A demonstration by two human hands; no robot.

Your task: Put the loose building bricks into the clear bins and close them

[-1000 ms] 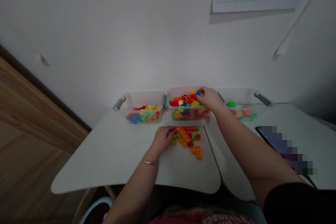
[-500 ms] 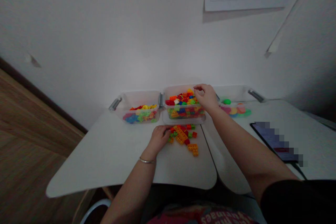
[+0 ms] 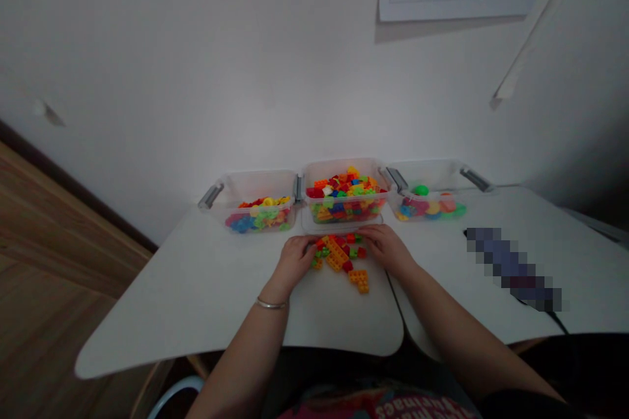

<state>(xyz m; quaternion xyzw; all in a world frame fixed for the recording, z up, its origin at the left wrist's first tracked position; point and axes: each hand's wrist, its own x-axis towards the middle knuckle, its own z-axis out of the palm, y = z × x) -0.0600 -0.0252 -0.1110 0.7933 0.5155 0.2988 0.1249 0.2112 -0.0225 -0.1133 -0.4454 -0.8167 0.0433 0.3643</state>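
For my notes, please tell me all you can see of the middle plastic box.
The middle plastic box is a clear, open-topped tub with grey handles at its ends. It is heaped with interlocking bricks in red, orange, yellow, green and blue. It sits on a white desk between a similar box and another; neither the left hand nor the right hand touches it.

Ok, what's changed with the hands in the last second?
The right hand left the middle clear bin and came down to the right side of the brick pile on the table. Whether it holds a brick is hidden. The left hand stayed at the pile's left side.
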